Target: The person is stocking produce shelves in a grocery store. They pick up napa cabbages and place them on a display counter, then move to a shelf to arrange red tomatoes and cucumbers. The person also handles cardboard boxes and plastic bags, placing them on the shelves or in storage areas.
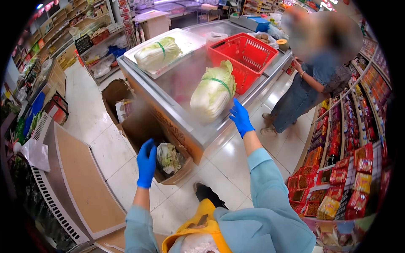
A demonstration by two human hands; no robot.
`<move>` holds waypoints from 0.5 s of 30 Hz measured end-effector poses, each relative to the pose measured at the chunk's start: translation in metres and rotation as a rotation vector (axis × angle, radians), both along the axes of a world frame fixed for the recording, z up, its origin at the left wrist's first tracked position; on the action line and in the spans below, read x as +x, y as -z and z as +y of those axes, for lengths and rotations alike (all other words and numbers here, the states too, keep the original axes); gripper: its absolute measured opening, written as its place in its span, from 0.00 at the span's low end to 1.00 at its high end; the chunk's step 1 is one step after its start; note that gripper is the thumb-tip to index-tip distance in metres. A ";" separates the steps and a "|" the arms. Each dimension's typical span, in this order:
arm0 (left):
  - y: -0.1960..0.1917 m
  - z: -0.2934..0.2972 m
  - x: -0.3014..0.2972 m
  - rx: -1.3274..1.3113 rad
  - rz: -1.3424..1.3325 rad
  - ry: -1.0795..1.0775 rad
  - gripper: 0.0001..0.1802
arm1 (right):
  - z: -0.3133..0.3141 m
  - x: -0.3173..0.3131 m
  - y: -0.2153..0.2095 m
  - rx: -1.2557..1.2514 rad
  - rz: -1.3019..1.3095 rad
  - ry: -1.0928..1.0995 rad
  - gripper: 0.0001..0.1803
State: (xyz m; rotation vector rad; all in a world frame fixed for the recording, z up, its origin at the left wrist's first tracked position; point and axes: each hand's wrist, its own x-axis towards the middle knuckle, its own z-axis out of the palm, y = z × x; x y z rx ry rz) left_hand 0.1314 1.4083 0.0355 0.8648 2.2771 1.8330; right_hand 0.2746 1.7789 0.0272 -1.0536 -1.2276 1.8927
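My right hand, fingers spread, reaches for the cabbage on the freezer lid while my left hand, empty and loose, hangs over the cardboard box of trimmings, so next I need a firm grip.

Glossy steel-rimmed glass freezer lid, matt brown cardboard box, red plastic basket, smooth blue rubber-gloved hands.

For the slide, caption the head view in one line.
Blue-gloved right hand reaches toward a banded napa cabbage on a chest freezer lid; left hand hangs over a cardboard box of leaf trimmings.
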 end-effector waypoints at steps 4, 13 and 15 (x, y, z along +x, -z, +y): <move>0.004 0.133 -0.048 -0.089 -0.254 0.150 0.23 | 0.043 -0.040 0.025 -0.219 0.282 -0.184 0.33; 0.041 0.223 -0.098 -0.204 -0.409 0.418 0.29 | 0.006 -0.047 0.017 0.279 0.127 0.137 0.30; 0.041 0.205 -0.138 -0.232 -0.327 0.287 0.27 | -0.037 -0.031 -0.001 0.743 -0.040 0.184 0.28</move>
